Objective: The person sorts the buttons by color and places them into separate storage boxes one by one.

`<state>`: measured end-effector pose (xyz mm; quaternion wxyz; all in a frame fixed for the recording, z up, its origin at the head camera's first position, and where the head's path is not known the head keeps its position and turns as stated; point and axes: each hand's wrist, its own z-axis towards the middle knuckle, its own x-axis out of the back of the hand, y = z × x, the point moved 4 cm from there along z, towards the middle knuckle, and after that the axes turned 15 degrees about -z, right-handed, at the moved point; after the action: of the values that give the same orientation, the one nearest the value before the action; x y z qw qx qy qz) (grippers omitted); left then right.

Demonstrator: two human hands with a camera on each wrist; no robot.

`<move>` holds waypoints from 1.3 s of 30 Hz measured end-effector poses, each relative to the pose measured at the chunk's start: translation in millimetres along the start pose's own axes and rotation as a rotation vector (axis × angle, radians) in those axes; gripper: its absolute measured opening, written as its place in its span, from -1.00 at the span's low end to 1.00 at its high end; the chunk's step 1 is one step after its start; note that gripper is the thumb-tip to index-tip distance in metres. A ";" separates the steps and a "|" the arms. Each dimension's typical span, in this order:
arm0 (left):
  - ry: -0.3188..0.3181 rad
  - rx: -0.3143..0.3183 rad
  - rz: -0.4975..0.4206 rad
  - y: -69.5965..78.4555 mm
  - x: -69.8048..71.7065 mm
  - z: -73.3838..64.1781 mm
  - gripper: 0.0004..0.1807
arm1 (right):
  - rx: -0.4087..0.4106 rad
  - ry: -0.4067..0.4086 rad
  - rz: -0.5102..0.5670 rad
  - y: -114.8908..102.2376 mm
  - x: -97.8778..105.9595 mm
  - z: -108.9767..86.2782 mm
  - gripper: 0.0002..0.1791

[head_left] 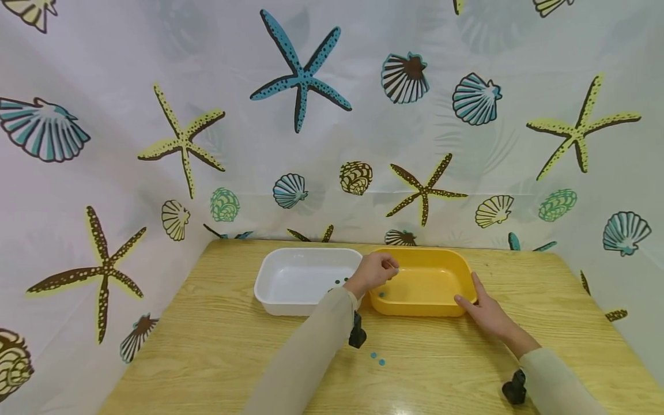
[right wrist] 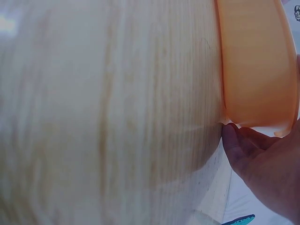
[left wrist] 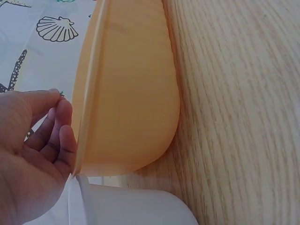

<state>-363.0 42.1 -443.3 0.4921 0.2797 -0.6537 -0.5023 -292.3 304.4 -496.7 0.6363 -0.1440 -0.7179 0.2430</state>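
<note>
My left hand (head_left: 377, 271) is above the left end of a yellow plastic tub (head_left: 422, 309). Its thumb and fingertips pinch a small, disc-like piece (head_left: 396, 270), mostly hidden by the fingers. At the tub's right end, my right hand (head_left: 487, 314) holds the front corner, thumb at the front and fingers along the outer side. One small teal disc (head_left: 381, 294) lies inside the yellow tub. To the left stands a white tub (head_left: 285, 309) with several small dark green discs (head_left: 338, 282) at its right side, partly covered by my left arm.
Two small blue discs (head_left: 381, 362) lie on the wooden table (head_left: 218, 346) in front of the yellow tub. The tubs stand side by side near the back edge. Behind them hangs a white cloth (head_left: 332, 138) printed with starfish and shells, which also covers both sides.
</note>
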 end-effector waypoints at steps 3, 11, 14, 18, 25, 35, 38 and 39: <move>0.009 0.006 -0.008 -0.9 1.7 0.0 -0.77 | 0.005 0.001 0.004 -1.6 -0.3 -0.2 -0.01; -0.028 -0.060 0.035 -0.4 8.2 -6.0 -0.74 | 0.001 -0.001 0.003 -2.6 -0.4 0.8 -0.02; -0.074 -0.078 0.068 0.2 9.7 -14.8 -0.76 | 0.000 0.004 -0.006 -1.5 -0.8 1.3 -0.01; -0.162 -0.091 0.090 0.4 9.9 -32.9 -0.80 | -0.002 0.006 -0.012 -0.1 -2.1 0.9 0.00; -0.273 -0.123 0.079 -3.1 11.9 -69.5 -0.86 | -0.013 0.009 -0.030 2.2 -3.5 -0.5 -0.03; -0.355 -0.037 0.072 -34.1 2.4 -100.4 -0.85 | -0.013 -0.006 -0.014 -2.2 -0.7 -1.4 -0.01; -0.351 -0.007 0.070 -42.8 -2.1 -104.8 -0.85 | -0.008 -0.006 -0.013 -3.5 -0.6 -1.2 -0.01; -0.351 -0.001 0.073 -45.2 -3.3 -106.0 -0.85 | -0.007 -0.006 -0.012 -3.6 -0.8 -1.0 -0.01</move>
<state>-269.7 -10.8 -485.4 0.3884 0.1637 -0.7390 -0.5256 -290.9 301.1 -495.4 0.6351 -0.1412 -0.7214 0.2373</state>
